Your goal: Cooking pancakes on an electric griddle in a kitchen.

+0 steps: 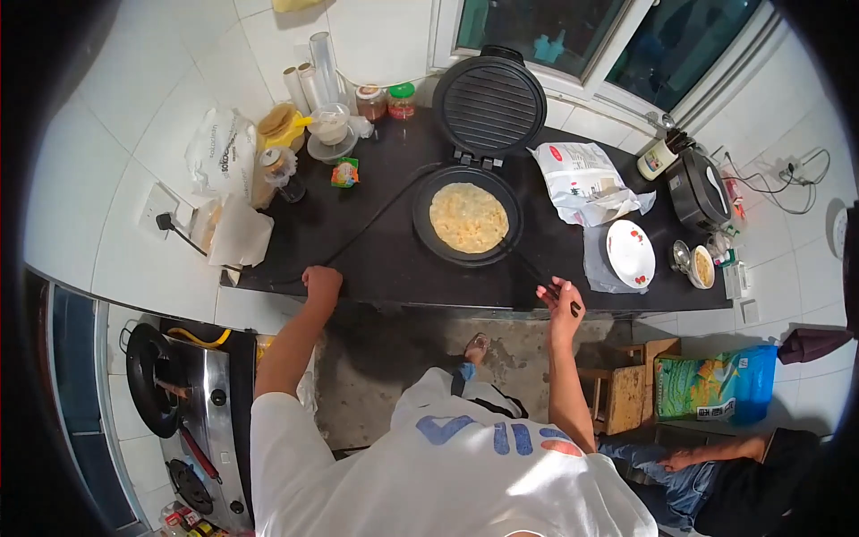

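A round flatbread [469,218] lies on the black lower plate [429,245] of an electric griddle whose ridged lid [490,104] stands raised behind it. Dark chopsticks [527,265] are gripped in my right hand [566,305] at the counter's front edge; their tips reach the flatbread's lower right rim. My left hand [323,285] is curled into a fist on the front edge, beside the griddle's black cord [376,218]. Whether its fingers touch the cord is hidden.
Right of the griddle are a white printed bag [580,181], a floral plate [629,252], a small bowl [702,267] and a rice cooker [698,191]. Jars [401,101] stand behind. A gas stove [208,403] is at lower left. Another person [745,470] sits at lower right near a wooden stool [621,396].
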A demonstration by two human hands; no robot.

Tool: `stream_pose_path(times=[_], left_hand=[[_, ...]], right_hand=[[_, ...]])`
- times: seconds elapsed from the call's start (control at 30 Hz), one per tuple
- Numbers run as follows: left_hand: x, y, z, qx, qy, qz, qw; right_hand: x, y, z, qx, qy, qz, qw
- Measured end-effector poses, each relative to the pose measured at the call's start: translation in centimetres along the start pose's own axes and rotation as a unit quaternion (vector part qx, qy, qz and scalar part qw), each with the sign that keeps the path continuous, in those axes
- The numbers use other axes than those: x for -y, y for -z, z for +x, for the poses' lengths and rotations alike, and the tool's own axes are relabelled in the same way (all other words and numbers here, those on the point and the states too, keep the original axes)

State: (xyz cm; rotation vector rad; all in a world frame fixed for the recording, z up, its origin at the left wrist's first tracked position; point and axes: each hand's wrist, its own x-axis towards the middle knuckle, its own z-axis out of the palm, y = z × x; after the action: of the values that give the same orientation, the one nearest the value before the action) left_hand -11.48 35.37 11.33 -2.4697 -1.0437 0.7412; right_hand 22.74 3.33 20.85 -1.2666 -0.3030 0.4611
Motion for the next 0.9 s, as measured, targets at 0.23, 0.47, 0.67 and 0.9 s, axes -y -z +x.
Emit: stream_pose_path(times=[0.23,0.47,0.67,0.9], left_hand=[[-0.2,-1.0,0.3,-0.059,0.017,0.008,0.998],[-0.1,-1.4,0.7,-0.010,0.005,-0.001,1.000],[-0.3,-0.3,0.2,-0.034,0.011,0.010,0.999],[-0.1,-1.4,0.4,-0.029,0.021,0.002,0.999]], right_hand=[[0.4,0.5,0.0,-0.011,0.003,0.023,1.000],[0.2,0.0,-0.4,-0.007,-0.001,-0.020,1.000],[0.4,-1.8,-0.4,0.006,0.045,-0.035,0.998],[-0.6,-1.9,-1.3,-0.039,0.000,0.029,0.999]])
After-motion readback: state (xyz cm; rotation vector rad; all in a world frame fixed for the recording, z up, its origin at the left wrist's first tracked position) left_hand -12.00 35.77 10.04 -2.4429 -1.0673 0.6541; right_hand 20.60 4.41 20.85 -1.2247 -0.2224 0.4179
